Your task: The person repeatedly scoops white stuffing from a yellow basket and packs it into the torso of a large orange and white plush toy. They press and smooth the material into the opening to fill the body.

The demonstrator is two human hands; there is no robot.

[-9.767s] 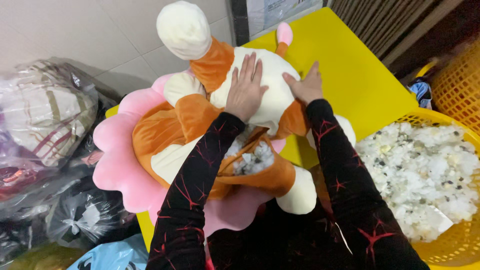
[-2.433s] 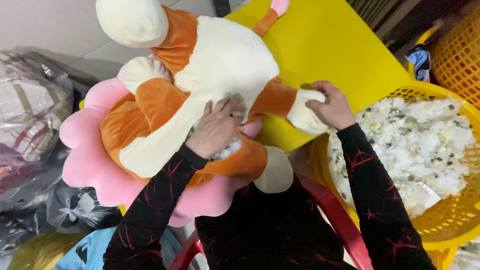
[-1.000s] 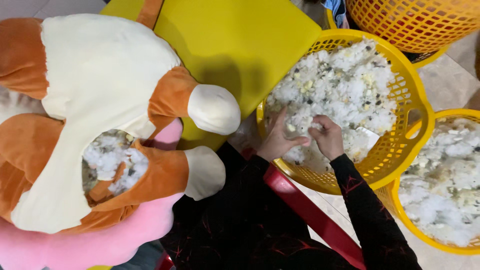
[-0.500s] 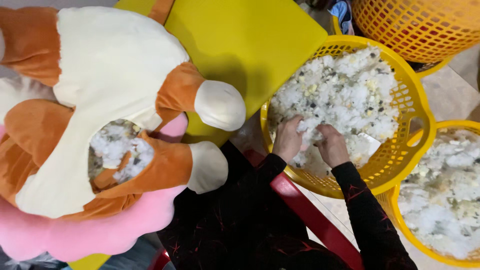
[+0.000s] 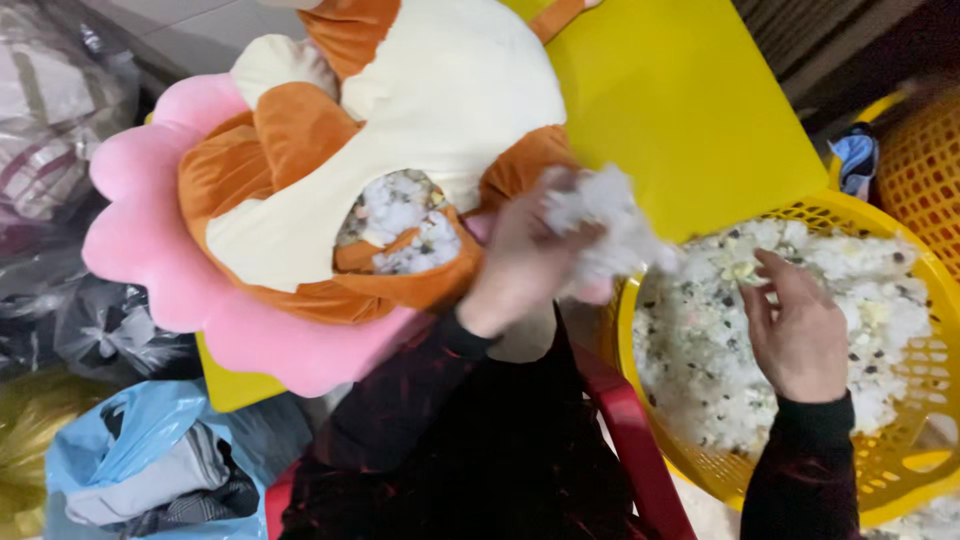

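Note:
A large orange and cream plush toy (image 5: 440, 110) lies on a pink flower-shaped cushion (image 5: 150, 250) on a yellow table (image 5: 690, 110). An open seam in the toy shows white stuffing (image 5: 395, 215) inside. My left hand (image 5: 525, 260) is shut on a clump of white stuffing (image 5: 605, 230), between the basket and the toy's opening. My right hand (image 5: 795, 325) hovers open over the yellow basket (image 5: 640, 300), which is full of white stuffing with dark flecks (image 5: 720, 380).
Dark and grey plastic bags (image 5: 60, 300) and a blue bag of cloth (image 5: 150, 470) crowd the left. A second yellow basket (image 5: 920, 140) stands at the far right. A red chair edge (image 5: 630, 450) runs beside the basket.
Both hands were digging in the basket. My left hand has lifted a clump of stuffing out and carried it left toward the toy. The view has swung back to the left.

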